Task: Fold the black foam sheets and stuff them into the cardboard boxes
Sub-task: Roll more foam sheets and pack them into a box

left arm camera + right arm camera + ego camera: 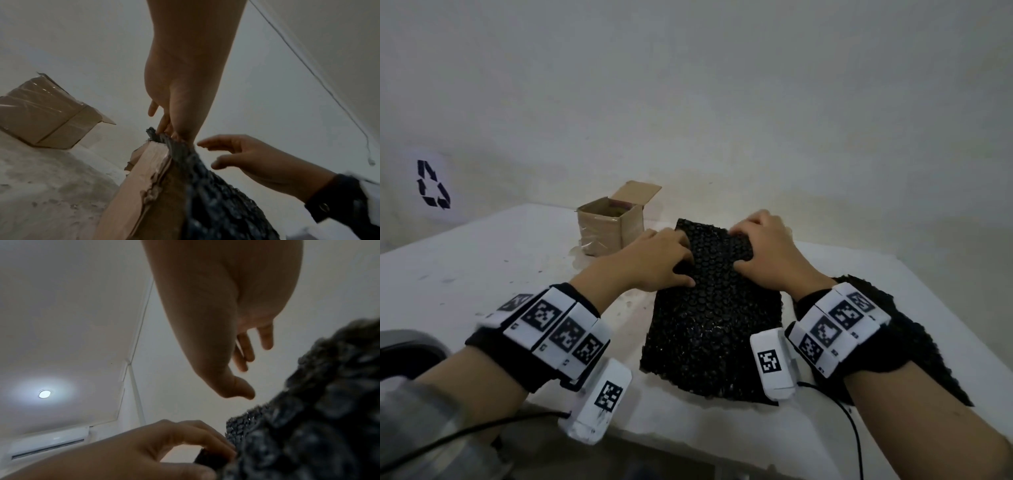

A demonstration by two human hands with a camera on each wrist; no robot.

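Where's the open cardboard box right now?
In the head view the open cardboard box stands on the table near the wall, just beyond and left of the left hand.

Head view: high, facing forward and down over both forearms onto the tabletop [482, 260], wall behind. Left wrist view: low, close under the left hand [176, 91], looking up along it; shares the open cardboard box [47, 112] and foam sheet [216, 203] with the head view. Right wrist view: very close, tilted up to the ceiling light [44, 394]; sheet blurred.
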